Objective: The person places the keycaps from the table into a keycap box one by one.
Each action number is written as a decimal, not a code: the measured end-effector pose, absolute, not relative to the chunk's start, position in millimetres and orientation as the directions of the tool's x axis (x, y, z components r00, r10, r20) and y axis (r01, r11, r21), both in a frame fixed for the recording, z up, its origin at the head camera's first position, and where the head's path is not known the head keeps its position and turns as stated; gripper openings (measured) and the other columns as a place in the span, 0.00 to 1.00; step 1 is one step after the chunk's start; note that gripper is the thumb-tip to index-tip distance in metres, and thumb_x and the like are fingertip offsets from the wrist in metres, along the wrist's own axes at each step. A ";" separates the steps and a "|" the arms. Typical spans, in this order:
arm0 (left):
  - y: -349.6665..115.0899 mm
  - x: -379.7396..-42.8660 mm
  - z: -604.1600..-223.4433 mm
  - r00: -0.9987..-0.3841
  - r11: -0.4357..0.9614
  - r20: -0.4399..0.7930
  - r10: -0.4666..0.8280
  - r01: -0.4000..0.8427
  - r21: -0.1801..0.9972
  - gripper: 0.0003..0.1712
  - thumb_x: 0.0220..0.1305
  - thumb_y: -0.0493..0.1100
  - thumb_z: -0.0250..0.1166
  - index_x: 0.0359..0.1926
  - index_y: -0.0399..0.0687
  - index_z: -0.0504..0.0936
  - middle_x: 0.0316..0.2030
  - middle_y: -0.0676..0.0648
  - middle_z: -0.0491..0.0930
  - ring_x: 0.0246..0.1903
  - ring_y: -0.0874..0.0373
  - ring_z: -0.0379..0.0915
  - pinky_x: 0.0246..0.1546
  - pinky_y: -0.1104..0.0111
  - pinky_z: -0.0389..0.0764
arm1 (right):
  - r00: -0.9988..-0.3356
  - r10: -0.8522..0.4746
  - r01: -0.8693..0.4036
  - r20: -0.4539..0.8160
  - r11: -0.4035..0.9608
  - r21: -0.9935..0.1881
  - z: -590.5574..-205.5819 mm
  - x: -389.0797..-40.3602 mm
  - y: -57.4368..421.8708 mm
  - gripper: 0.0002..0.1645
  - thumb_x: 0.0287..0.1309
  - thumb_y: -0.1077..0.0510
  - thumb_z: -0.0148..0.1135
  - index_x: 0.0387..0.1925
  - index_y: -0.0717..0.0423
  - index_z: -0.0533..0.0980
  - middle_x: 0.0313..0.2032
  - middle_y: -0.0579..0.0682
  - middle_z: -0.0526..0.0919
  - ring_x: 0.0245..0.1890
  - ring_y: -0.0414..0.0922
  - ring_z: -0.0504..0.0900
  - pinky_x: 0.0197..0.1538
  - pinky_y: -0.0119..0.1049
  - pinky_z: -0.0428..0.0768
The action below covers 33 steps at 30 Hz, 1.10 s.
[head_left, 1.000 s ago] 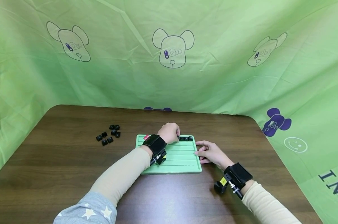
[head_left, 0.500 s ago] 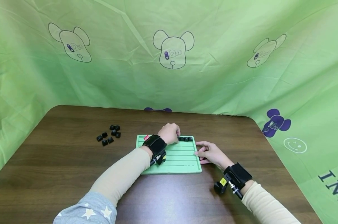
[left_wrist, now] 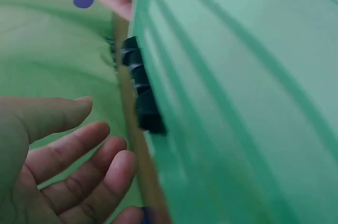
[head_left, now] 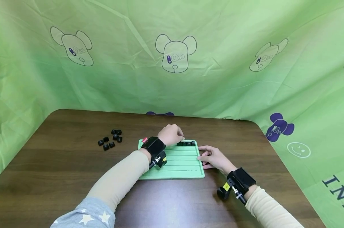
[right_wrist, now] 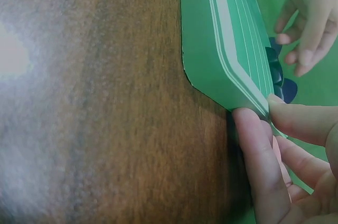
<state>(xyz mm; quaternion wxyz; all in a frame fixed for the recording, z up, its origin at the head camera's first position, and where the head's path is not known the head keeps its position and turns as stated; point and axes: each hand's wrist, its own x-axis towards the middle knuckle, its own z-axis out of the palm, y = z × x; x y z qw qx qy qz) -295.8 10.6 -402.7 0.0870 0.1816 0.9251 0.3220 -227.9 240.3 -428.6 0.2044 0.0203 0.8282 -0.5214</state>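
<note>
A light green grooved tray (head_left: 178,164) lies on the table. In its far groove, at the right end, stands a short row of small black keycap-like blocks (head_left: 186,143). My left hand (head_left: 171,135) hovers at the tray's far edge, just left of that row. In the left wrist view its fingers (left_wrist: 79,182) are spread and loosely bent, apart from the blocks, with nothing between them. My right hand (head_left: 214,158) pinches the tray's right edge; in the right wrist view the thumb (right_wrist: 301,121) is on the rim and the other fingers are against the side.
Several loose black blocks (head_left: 112,144) lie on the brown table (head_left: 74,177) left of the tray. A red tag (head_left: 144,139) shows at the tray's far left corner. Behind the table hangs a green printed cloth (head_left: 117,85).
My left hand has let go of the row's leftmost block and lifted slightly, so more of the row shows. The right hand keeps its place on the tray's edge.
</note>
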 end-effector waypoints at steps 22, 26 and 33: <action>-82.3 -282.7 -368.0 -0.907 0.607 0.186 0.378 0.394 0.690 0.13 0.75 0.45 0.62 0.52 0.46 0.88 0.49 0.47 0.86 0.44 0.54 0.79 0.51 0.57 0.77 | -0.920 -0.169 0.244 -0.353 0.457 -0.855 -427.0 -228.9 240.2 0.33 0.65 0.67 0.67 0.69 0.68 0.67 0.36 0.53 0.77 0.30 0.43 0.80 0.32 0.36 0.85; -107.9 -283.0 -372.3 -0.907 0.596 0.211 0.364 0.401 0.696 0.13 0.76 0.44 0.62 0.53 0.45 0.88 0.49 0.46 0.86 0.46 0.52 0.80 0.52 0.54 0.77 | -0.919 -0.163 0.249 -0.359 0.466 -0.849 -428.4 -229.5 241.0 0.33 0.65 0.67 0.66 0.69 0.68 0.67 0.36 0.54 0.77 0.29 0.43 0.80 0.32 0.36 0.85; -160.2 -286.9 -390.3 -0.917 0.587 0.164 0.364 0.363 0.724 0.14 0.76 0.43 0.62 0.53 0.41 0.87 0.46 0.44 0.87 0.49 0.50 0.82 0.52 0.53 0.78 | -0.917 -0.141 0.271 -0.373 0.466 -0.842 -430.8 -230.4 242.3 0.32 0.65 0.67 0.66 0.69 0.66 0.69 0.36 0.55 0.77 0.29 0.45 0.79 0.34 0.38 0.86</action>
